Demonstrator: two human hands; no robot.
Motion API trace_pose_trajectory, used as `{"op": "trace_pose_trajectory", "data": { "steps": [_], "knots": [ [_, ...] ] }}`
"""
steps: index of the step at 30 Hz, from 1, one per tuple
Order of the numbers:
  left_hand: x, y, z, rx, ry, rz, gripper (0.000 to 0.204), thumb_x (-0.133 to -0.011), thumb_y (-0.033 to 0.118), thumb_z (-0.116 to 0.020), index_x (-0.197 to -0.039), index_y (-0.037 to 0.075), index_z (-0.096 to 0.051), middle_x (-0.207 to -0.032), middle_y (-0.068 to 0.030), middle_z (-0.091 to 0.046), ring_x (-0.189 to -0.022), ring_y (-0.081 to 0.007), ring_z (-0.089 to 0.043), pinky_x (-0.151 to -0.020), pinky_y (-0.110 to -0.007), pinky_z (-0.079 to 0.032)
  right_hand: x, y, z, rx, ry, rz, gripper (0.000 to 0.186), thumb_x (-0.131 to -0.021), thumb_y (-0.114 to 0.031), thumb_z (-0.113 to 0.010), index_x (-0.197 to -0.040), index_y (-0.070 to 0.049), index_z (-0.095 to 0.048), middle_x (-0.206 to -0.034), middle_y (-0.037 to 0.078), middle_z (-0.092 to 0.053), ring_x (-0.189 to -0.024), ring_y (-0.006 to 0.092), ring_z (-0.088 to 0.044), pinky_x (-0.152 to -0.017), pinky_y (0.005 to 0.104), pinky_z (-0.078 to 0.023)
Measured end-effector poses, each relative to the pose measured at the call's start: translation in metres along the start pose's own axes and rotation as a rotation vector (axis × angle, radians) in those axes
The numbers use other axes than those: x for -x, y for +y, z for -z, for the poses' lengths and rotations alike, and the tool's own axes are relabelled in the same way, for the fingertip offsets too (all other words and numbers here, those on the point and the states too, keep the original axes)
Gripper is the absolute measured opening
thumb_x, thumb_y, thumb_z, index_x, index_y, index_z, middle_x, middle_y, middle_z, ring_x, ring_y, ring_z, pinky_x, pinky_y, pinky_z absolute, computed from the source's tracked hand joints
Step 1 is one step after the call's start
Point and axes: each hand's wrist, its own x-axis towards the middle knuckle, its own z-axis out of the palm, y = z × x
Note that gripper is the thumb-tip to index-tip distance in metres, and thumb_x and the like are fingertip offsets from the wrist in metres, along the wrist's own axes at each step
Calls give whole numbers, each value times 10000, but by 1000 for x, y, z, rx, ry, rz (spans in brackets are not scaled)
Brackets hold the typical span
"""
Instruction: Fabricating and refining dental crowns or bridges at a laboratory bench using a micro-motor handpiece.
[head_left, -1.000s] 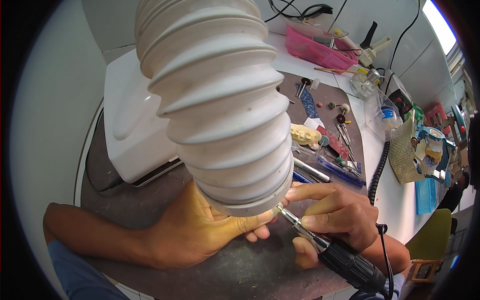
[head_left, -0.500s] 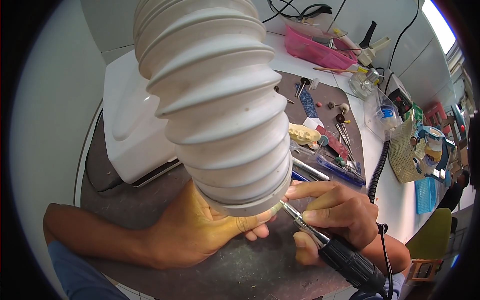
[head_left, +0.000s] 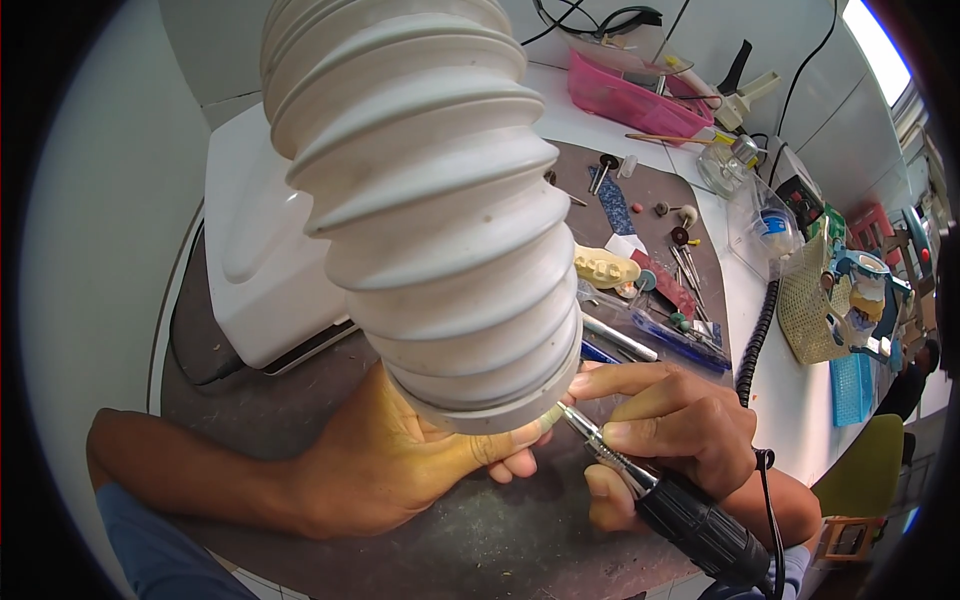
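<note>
A white ribbed extraction hose (head_left: pixel 440 230) hangs over the middle of the view, hiding part of my hands' work. Under its rim my left hand (head_left: pixel 390 460) is closed, its thumb pressed forward and its fingers curled round something too hidden to make out. My right hand (head_left: pixel 680 440) grips a rotary handpiece (head_left: pixel 700 522) with a black body and metal nose, whose tip is close beside my left thumb under the rim. A yellowish dental cast (head_left: pixel 605 266) lies beyond my right hand, among burs, polishing wheels and pens on the dark mat (head_left: pixel 560 540).
A white machine (head_left: pixel 260 260) stands at the left. Behind are a pink bin (head_left: pixel 635 105) and a glass jar (head_left: pixel 725 170). At the right are a woven basket (head_left: pixel 805 310), a blue basket (head_left: pixel 850 390), a green chair (head_left: pixel 860 465), a coiled cord and cluttered equipment.
The hose appears shifted very slightly to the left. My two hands hold almost the same pose, with the handpiece still under the rim.
</note>
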Motion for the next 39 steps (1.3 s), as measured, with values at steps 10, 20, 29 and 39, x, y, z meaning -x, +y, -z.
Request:
{"op": "trace_pose_trajectory", "data": {
  "steps": [10, 20, 29, 39],
  "knots": [
    [0, -1, -2, -26, 50, -8, 203, -913, 92, -647, -1065, -35, -606, -870, -70, -669, -759, -105, -641, -684, -250, -546, 1, 0, 1, 9, -4, -6, 284, -705, -45, -810, -901, -8, -608, -771, 97, -639, -909, 325, -703, -689, 341, -585],
    [0, 0, -2, -30, 50, 6, 212, -909, 86, -649, -1082, -28, -603, -890, -71, -667, -762, -105, -636, -684, -252, -543, 0, 1, 1, -4, -8, -2, 286, -713, -49, -807, -913, -7, -606, -769, 98, -637, -912, 328, -701, -705, 352, -590],
    [1, 0, -1, -57, 35, 9, 206, -915, 72, -634, -1091, -29, -595, -907, -72, -664, -780, -109, -630, -703, -258, -544, -1, 1, -1, -27, -7, 10, 300, -713, -54, -812, -927, -12, -606, -764, 80, -630, -894, 335, -702, -702, 362, -584],
    [0, 1, -2, -33, 45, 5, 201, -912, 81, -642, -1076, -28, -603, -875, -63, -661, -769, -106, -633, -695, -255, -542, 0, 0, 0, 8, -9, -19, 279, -715, -49, -810, -907, -15, -610, -769, 94, -637, -909, 327, -701, -693, 347, -584]
  ]
}}
